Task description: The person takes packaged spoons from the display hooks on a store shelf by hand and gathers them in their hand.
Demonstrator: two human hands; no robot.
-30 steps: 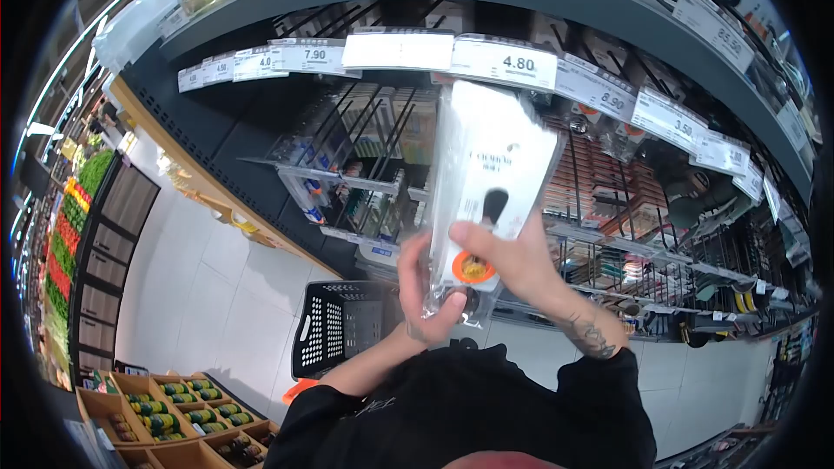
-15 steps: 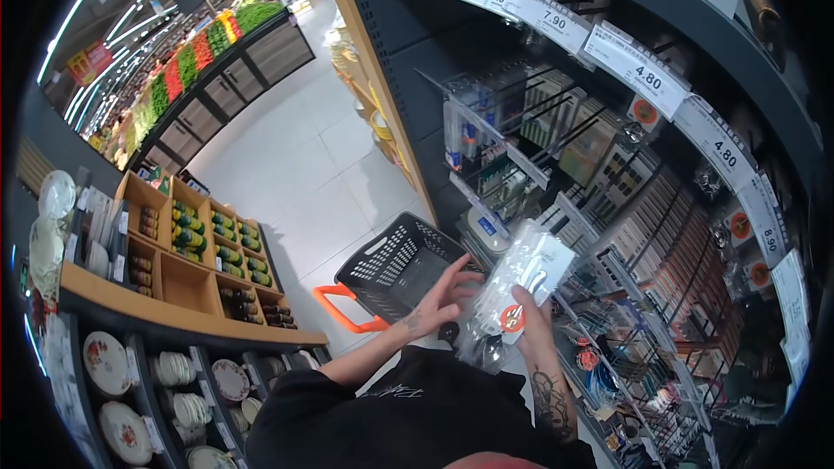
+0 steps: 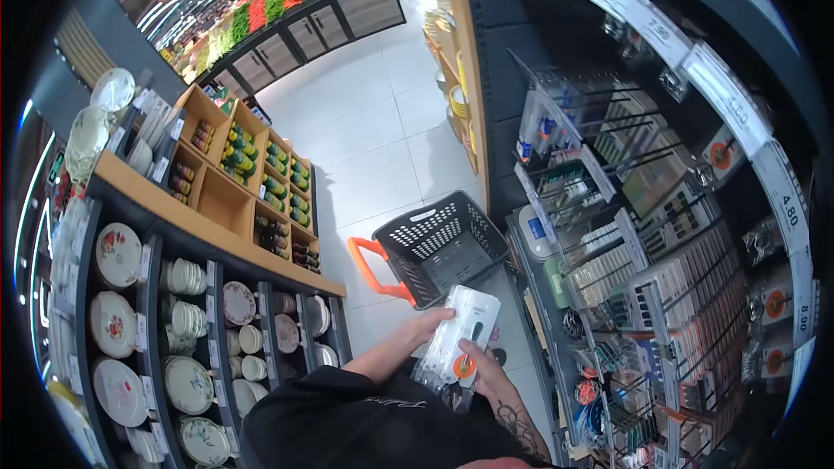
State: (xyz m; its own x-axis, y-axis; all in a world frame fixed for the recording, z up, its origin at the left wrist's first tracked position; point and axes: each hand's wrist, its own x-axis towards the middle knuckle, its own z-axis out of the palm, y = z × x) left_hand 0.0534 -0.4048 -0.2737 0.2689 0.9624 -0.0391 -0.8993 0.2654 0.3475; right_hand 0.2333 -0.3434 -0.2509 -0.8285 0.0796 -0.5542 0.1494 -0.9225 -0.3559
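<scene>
A flat package in clear plastic with a white card, a small dark shape printed or showing on it and a round orange sticker, is held tilted in front of my body. At its left edge, my left hand is closed on it with the fingertips near the upper side. My right hand grips it from the right, thumb lying across the front and the other fingers hidden behind. Just beyond the package sits a black shopping basket with an orange handle.
On the right, a dark rack carries hanging packaged goods under price labels. To the left stand shelves of plates and a wooden bin unit with bottles. A tiled aisle leads to a produce stand.
My left hand, earlier apart with fingers spread, now grips the package's left edge. The package has come lower and left in view, and the camera view has turned rightward.
</scene>
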